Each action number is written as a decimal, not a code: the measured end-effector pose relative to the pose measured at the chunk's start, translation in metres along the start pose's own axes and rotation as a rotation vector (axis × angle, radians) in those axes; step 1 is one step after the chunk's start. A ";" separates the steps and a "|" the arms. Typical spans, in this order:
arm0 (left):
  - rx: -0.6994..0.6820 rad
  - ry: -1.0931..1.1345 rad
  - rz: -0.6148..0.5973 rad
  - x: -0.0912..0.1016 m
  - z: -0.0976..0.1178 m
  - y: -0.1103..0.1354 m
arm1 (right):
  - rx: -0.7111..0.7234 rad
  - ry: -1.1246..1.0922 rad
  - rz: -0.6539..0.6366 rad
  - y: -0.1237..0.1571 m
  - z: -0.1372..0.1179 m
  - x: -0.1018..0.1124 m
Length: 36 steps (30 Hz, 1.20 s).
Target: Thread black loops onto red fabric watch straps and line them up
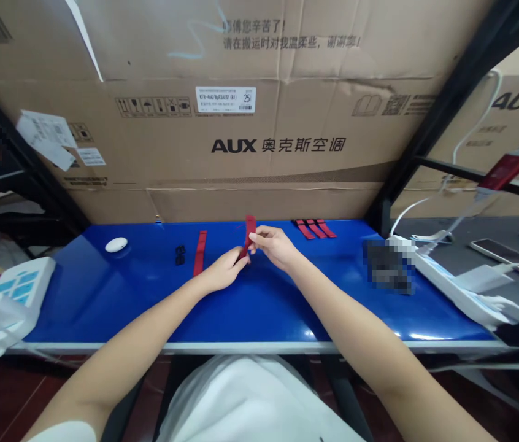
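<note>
Over the middle of the blue table (140,307), both hands grip one red fabric strap (251,222). My left hand (223,270) is closed around its lower part, where something dark shows between the fingers. Higher up, my right hand (274,244) pinches the strap between thumb and fingers, and its top end sticks up free. Left of my hands lies another red strap (200,250), flat and lengthwise. Beside that strap are small black plastic pieces (180,255), perhaps buckles. A group of red straps with black ends (316,228) lies side by side at the back right.
A white oval object (116,245) sits at the back left. White power strips (24,294) with cables flank the table, the right power strip (457,285) near a blurred dark object (386,267). Cardboard (278,166) walls off the back. Black frame posts (407,159) stand at both sides.
</note>
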<state>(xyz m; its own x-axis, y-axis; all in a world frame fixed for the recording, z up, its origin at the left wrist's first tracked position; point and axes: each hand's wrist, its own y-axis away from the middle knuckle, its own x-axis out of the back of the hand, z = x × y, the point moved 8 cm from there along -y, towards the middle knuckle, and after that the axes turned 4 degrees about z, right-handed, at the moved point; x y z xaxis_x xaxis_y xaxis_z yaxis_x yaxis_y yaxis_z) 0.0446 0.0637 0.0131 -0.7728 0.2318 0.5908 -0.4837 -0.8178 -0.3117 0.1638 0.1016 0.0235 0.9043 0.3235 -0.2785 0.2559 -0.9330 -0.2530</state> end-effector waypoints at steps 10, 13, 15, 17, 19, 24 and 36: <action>0.427 0.525 -0.535 -0.003 -0.001 0.032 | -0.026 -0.213 0.259 -0.008 0.002 0.038; 0.537 0.528 -0.800 0.006 0.006 0.059 | -0.030 -0.285 0.293 -0.008 0.005 0.048; 0.576 0.501 -0.760 0.018 0.001 0.061 | -0.073 -0.250 0.247 -0.008 0.009 0.047; 0.537 0.487 -0.520 0.033 -0.010 0.045 | -0.164 -0.168 0.146 -0.006 0.018 0.036; 0.458 0.445 -0.246 0.043 -0.021 0.027 | -0.249 -0.097 0.065 -0.002 0.029 0.022; 0.319 0.184 -0.108 0.018 -0.033 0.008 | -0.282 0.022 0.036 0.004 0.044 -0.006; 0.293 -0.559 0.180 0.056 -0.026 0.002 | -0.104 0.705 0.185 -0.005 0.024 0.031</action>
<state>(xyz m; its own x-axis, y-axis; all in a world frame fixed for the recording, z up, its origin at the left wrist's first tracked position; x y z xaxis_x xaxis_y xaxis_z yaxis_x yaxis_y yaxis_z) -0.0104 0.0886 0.0262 -0.4627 -0.1661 0.8708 -0.1741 -0.9461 -0.2730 0.1827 0.1199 -0.0067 0.9320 0.0141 0.3623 0.0774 -0.9839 -0.1609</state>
